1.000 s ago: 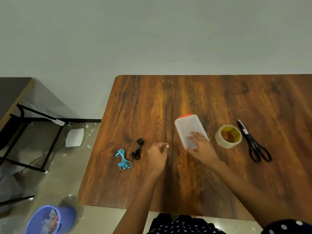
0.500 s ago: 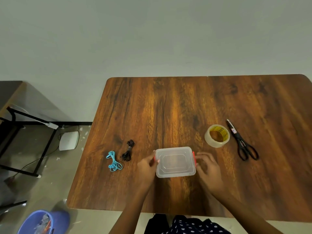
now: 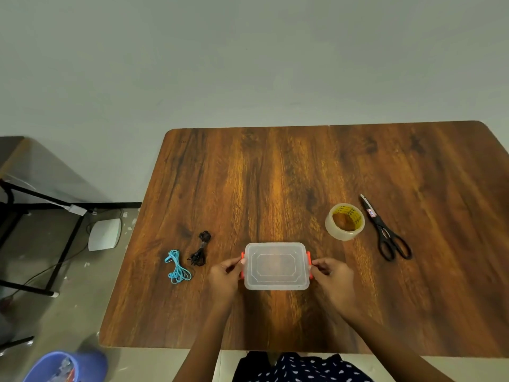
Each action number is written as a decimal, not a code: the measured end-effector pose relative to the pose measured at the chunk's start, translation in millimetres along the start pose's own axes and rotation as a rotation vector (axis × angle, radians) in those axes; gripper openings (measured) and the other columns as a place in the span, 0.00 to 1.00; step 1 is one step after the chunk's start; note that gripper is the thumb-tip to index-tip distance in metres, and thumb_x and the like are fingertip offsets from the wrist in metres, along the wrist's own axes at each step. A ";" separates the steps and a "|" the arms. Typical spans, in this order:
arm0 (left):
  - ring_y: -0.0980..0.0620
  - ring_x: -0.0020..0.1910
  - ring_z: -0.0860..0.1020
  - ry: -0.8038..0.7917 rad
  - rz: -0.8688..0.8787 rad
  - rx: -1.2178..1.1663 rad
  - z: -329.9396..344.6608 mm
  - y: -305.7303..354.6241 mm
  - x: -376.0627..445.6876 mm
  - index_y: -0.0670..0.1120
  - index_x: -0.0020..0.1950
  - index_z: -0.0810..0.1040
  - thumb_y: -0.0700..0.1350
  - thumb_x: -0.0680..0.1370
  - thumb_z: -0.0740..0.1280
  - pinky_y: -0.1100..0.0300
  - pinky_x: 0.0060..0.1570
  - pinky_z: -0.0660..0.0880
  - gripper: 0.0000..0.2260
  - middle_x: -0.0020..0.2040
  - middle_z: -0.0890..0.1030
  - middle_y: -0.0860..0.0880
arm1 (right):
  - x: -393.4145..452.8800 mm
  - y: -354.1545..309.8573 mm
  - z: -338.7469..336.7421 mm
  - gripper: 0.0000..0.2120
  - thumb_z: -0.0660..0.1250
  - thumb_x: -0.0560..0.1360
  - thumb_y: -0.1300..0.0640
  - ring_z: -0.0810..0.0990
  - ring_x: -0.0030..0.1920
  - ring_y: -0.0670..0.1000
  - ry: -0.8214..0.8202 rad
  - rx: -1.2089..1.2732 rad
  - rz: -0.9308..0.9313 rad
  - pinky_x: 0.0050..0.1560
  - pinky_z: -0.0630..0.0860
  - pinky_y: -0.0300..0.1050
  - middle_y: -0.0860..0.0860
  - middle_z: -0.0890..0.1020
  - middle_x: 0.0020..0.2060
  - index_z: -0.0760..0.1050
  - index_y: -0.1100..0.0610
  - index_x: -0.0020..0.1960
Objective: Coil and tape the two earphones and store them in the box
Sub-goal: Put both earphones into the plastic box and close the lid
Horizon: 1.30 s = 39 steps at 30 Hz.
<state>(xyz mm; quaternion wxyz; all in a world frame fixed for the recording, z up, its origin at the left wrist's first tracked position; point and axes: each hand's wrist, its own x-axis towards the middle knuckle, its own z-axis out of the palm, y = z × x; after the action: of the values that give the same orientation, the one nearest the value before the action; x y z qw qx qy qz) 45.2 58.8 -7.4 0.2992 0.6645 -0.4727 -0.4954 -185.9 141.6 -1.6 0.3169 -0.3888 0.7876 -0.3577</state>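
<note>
Fingertips of the left hand (image 3: pixel 223 274) are pinched on the orange latch (image 3: pixel 242 264) at the left end of the box (image 3: pixel 276 266), and those of the right hand (image 3: pixel 332 272) are pinched likewise on the right latch (image 3: pixel 309 264). To the left, near the table (image 3: pixel 275 175) edge, the blue earphones (image 3: pixel 176 267) and, just beside them, the black earphones (image 3: pixel 200 250) are seen as loose thin bundles; whether they are taped cannot be told. The box, a translucent plastic rectangle with rounded corners, is lidded, so unlatching is judged the step in hand; both clips would need prising outward before the lid can be lifted. Further right, a glossy clear tape roll (image 3: pixel 344 221) and black-handled scissors (image 3: pixel 385 232) lie untouched.
</note>
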 end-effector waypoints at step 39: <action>0.55 0.61 0.77 -0.109 0.192 -0.141 -5.6 51.9 20.8 0.44 0.63 0.78 0.35 0.78 0.63 0.53 0.62 0.74 0.15 0.61 0.80 0.50 | 36.4 -52.3 -14.6 0.06 0.70 0.75 0.57 0.84 0.45 0.48 0.024 0.286 -0.128 0.45 0.81 0.48 0.49 0.85 0.43 0.82 0.56 0.50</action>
<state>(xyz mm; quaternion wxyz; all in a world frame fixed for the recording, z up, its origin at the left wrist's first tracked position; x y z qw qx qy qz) 34.6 19.7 31.7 0.3649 0.5657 -0.5137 -0.5320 -195.2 92.6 40.7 0.3362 -0.3849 0.7061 -0.4902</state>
